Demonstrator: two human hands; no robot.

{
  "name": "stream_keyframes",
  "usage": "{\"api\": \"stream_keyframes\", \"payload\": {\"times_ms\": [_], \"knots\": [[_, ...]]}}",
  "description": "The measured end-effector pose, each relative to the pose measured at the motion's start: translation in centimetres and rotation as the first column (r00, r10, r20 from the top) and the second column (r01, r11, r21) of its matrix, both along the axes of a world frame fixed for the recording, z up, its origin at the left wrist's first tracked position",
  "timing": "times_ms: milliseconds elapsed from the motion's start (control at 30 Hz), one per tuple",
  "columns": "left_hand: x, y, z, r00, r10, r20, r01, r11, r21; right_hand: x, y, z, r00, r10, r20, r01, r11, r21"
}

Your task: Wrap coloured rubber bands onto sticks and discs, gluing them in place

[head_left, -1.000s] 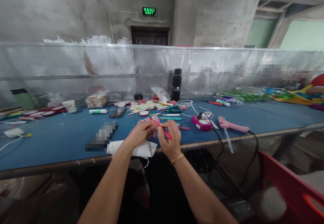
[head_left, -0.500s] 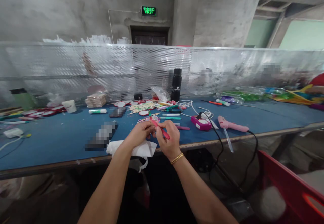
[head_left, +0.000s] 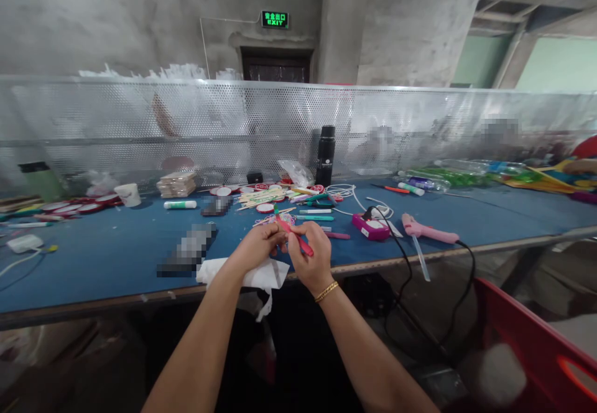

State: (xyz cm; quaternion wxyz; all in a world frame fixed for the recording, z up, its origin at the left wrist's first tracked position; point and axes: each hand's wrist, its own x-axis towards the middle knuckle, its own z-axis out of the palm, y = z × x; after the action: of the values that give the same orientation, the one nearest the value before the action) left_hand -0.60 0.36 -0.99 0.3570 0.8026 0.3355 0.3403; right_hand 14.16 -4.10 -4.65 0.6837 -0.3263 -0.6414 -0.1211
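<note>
My left hand (head_left: 259,246) and my right hand (head_left: 313,254) meet over the front edge of the blue table. Between them is a slim pinkish-red stick (head_left: 283,221) with a green tip pointing away from me; it may be a pen, but its kind is not plain. The fingers of my right hand are closed around its near part, and its lower end sticks out over the palm. My left fingertips pinch at its middle, partly hidden. White tissue paper (head_left: 276,273) lies below my left wrist and hangs over the edge. Behind my hands is a bundle of thin coloured strands (head_left: 291,219).
A pink glue gun (head_left: 431,232) and a magenta power socket (head_left: 370,227) with cables lie to the right. Pens (head_left: 314,218), wooden sticks (head_left: 261,198) and round red-and-white pieces (head_left: 265,208) are spread behind. A black bottle (head_left: 325,157) stands by the perforated metal screen (head_left: 289,114).
Almost nothing differs. Both hands keep the same hold on the pinkish-red stick, and the view has shifted very slightly.
</note>
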Motion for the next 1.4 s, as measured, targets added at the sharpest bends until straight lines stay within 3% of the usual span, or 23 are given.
{"api": "stream_keyframes", "payload": {"times_ms": [1400], "knots": [[0.05, -0.14, 0.11, 1.000, 0.001, 0.008, -0.001, 1.000, 0.000, -0.02, 0.05, -0.23, 1.000, -0.005, -0.006, 0.005, 1.000, -0.012]]}}
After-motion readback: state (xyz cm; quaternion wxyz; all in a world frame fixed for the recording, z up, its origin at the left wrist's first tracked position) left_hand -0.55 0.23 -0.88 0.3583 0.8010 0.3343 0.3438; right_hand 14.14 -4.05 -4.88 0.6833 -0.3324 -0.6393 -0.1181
